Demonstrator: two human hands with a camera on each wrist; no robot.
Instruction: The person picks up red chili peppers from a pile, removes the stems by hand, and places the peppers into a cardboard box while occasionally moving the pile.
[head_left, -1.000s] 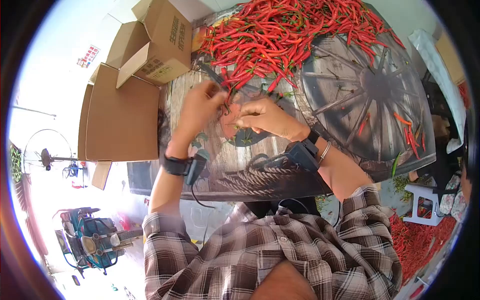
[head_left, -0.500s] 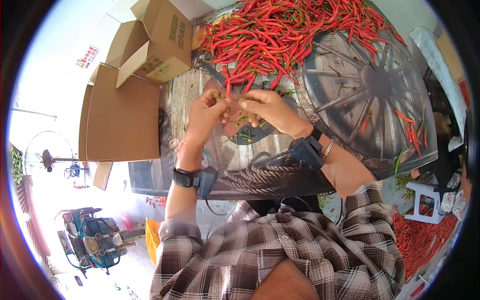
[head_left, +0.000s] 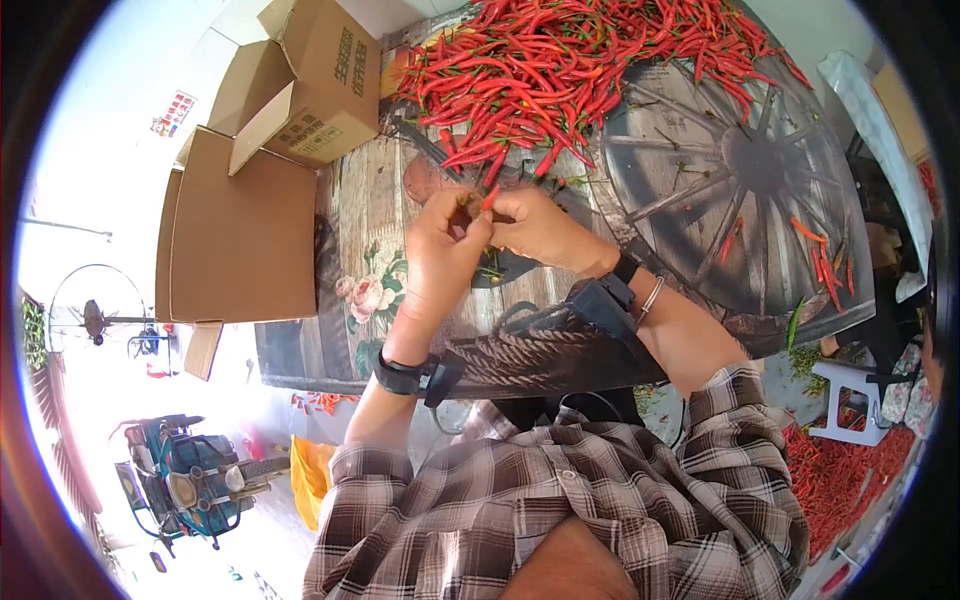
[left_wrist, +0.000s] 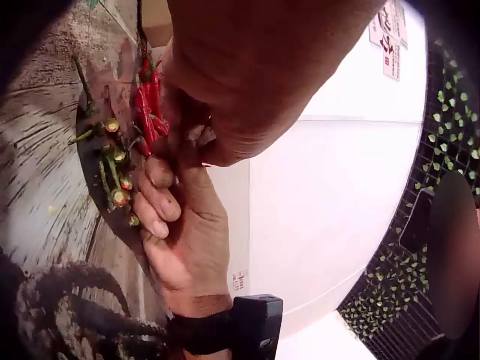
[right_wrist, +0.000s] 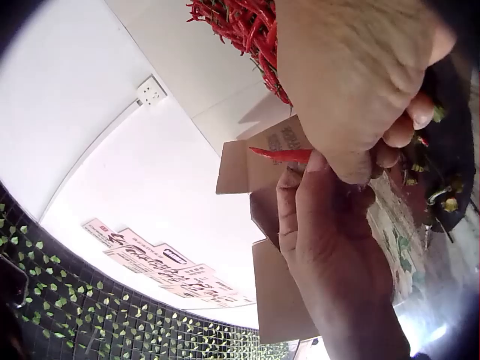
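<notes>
My left hand (head_left: pixel 445 250) pinches a red chili pepper (head_left: pixel 490 198) between thumb and forefinger, its tip pointing out past the fingers. In the right wrist view the pepper (right_wrist: pixel 279 154) shows clearly in the left fingers. My right hand (head_left: pixel 550 232) meets it there, thumb and fingertips pinched together at the pepper's other end, which the fingers hide. Below the hands, cut-off green stems (left_wrist: pixel 112 161) lie on a dark patch of the printed tabletop. Just beyond the hands spreads a big heap of red chili peppers (head_left: pixel 540 85).
An open cardboard box (head_left: pixel 245 235) stands at the table's left side. A few loose peppers (head_left: pixel 825 275) and a green one (head_left: pixel 795 325) lie at the right. A white stool (head_left: pixel 850 405) and more red peppers (head_left: pixel 850 490) are on the floor to the right.
Both hands have come together, the left moving right toward the right hand. A red pepper now sticks up between the fingers; the left hand was reaching at the heap's edge earlier.
</notes>
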